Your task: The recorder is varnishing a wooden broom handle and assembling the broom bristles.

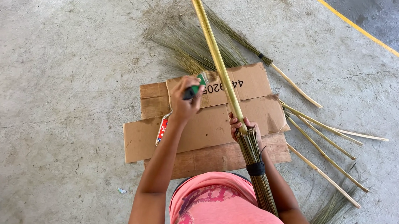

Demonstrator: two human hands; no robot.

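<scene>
My right hand (243,126) grips a long bamboo stick (214,54) where it meets a bundle of thin green-brown broom ribs (257,172). A black band (256,168) ties that bundle, which runs down toward my pink shirt. The stick slants up and away to the top of the view. My left hand (185,100) is raised beside the stick and holds a small tool with a green and black handle (196,88); its blurred tip sits close to the stick.
Flattened brown cardboard (199,125) and a wooden board (220,157) lie on the concrete floor. A red and white packet (162,128) rests on the cardboard. Loose ribs (189,46), a finished broom (256,51) and several bamboo sticks (327,153) lie at right. A yellow line (364,32) crosses the top right.
</scene>
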